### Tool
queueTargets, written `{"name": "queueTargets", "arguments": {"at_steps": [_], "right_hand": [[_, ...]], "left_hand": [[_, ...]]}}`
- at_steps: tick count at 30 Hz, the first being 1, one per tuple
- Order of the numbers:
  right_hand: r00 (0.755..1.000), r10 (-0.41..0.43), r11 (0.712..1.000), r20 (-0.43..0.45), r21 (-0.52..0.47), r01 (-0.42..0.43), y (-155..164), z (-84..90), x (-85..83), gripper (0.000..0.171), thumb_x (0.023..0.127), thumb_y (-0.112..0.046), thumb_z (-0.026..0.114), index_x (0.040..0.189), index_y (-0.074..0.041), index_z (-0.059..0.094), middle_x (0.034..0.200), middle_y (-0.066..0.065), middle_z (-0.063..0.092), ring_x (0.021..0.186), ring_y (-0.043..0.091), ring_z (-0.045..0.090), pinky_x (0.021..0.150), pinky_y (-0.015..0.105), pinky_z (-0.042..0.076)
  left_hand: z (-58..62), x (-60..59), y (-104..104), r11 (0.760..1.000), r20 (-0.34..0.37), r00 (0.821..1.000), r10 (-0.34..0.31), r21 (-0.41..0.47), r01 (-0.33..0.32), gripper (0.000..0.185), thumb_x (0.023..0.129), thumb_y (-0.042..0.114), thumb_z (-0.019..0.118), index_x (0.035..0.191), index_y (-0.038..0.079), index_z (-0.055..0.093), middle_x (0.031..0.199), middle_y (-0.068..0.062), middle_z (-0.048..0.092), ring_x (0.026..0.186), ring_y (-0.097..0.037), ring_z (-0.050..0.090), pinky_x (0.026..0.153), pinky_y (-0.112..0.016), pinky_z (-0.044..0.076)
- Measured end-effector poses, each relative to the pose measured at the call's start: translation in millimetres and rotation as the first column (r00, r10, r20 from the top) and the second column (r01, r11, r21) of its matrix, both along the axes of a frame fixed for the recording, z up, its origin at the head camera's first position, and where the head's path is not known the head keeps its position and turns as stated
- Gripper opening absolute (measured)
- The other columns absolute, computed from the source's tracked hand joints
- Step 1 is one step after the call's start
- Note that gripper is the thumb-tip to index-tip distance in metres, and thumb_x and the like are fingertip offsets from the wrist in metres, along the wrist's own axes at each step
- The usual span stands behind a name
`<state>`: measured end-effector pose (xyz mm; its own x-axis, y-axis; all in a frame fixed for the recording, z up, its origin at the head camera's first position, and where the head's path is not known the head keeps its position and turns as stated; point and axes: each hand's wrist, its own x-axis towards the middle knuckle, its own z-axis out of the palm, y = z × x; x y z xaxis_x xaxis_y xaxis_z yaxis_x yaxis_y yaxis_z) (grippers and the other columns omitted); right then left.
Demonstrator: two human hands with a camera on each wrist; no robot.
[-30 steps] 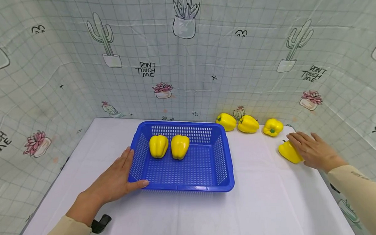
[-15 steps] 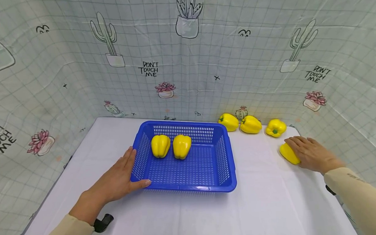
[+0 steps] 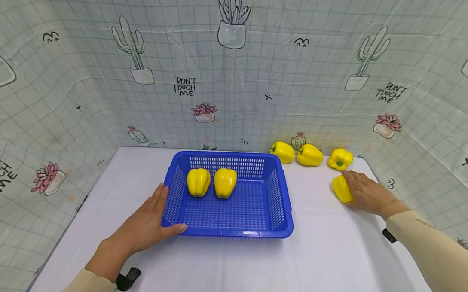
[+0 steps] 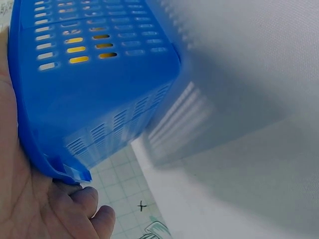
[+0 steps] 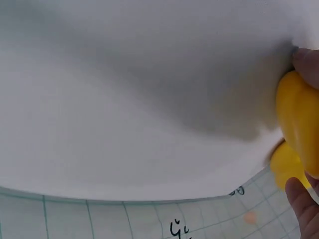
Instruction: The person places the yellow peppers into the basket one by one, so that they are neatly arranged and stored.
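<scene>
A blue slotted basket [image 3: 229, 234] stands on the white table [image 3: 330, 254] with two yellow peppers [image 3: 198, 182] [image 3: 225, 182] side by side at its back. My left hand [image 3: 144, 224] rests flat against its front left corner, fingers along the side wall and thumb along the front rim; the left wrist view shows the palm [image 4: 30, 199] against the basket [image 4: 99, 99]. My right hand [image 3: 365, 193] grips a yellow pepper [image 3: 341, 188] lying on the table right of the basket. In the right wrist view that pepper [image 5: 299, 119] sits between the fingers [image 5: 301, 199].
Three more yellow peppers [image 3: 282, 151] [image 3: 308, 155] [image 3: 340, 158] lie in a row at the back right, against the cactus-print curtain [image 3: 231, 77] that walls the table on three sides. The nearest of them is just behind my right hand.
My right hand has closed on the pepper and drawn it left, toward the basket. The left hand and the basket have stayed put.
</scene>
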<state>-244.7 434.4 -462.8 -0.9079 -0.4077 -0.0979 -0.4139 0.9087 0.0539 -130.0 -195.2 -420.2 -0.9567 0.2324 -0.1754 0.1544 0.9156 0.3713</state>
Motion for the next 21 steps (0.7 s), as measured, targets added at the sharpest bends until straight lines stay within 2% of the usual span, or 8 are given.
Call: {"name": "queueTargets", "arguments": {"at_steps": [8, 13, 17, 21], "right_hand": [[0.998, -0.061, 0.993, -0.022, -0.103, 0.058, -15.1, -8.9, 2.1, 0.097, 0.084, -0.035, 0.086, 0.150, 0.008, 0.028, 0.138, 0.035, 0.045, 0.117, 0.048, 0.054, 0.104, 0.068, 0.051], [0.996, -0.087, 0.987, -0.029, -0.138, 0.082, -27.3, -12.1, 1.5, 0.096, 0.085, -0.034, 0.084, 0.150, 0.005, 0.027, 0.139, 0.035, 0.041, 0.116, 0.048, 0.053, 0.100, 0.068, 0.053], [0.995, -0.024, 0.994, -0.101, -0.106, 0.013, -38.9, -11.2, -0.4, 0.094, 0.081, -0.034, 0.087, 0.146, 0.005, 0.031, 0.135, 0.032, 0.045, 0.116, 0.047, 0.055, 0.104, 0.066, 0.052], [0.978, 0.071, 0.997, -0.196, -0.029, -0.078, -51.4, -7.1, -2.4, 0.096, 0.079, -0.034, 0.091, 0.144, 0.007, 0.035, 0.130, 0.030, 0.050, 0.114, 0.044, 0.058, 0.104, 0.062, 0.054]], "left_hand": [[0.0, -0.1, 0.5, 1.000, 0.000, 1.000, 0.001, 0.008, -0.001, 0.129, 0.088, 0.081, 0.061, 0.167, -0.005, 0.006, 0.175, -0.028, 0.003, 0.154, -0.058, 0.023, 0.122, -0.071, 0.029], [0.4, -1.6, 1.0, 1.000, 0.004, 1.000, 0.003, 0.011, -0.003, 0.129, 0.088, 0.082, 0.061, 0.167, -0.004, 0.005, 0.175, -0.027, 0.003, 0.155, -0.057, 0.021, 0.122, -0.071, 0.029], [-0.1, -1.7, 0.2, 1.000, 0.007, 1.000, 0.005, 0.011, -0.005, 0.128, 0.089, 0.080, 0.062, 0.167, -0.004, 0.005, 0.175, -0.027, 0.002, 0.156, -0.057, 0.021, 0.122, -0.071, 0.028], [-1.4, -1.2, -1.2, 1.000, -0.004, 1.000, 0.007, 0.013, -0.007, 0.128, 0.089, 0.079, 0.063, 0.167, -0.005, 0.005, 0.175, -0.028, 0.002, 0.155, -0.057, 0.021, 0.122, -0.071, 0.027]]}}
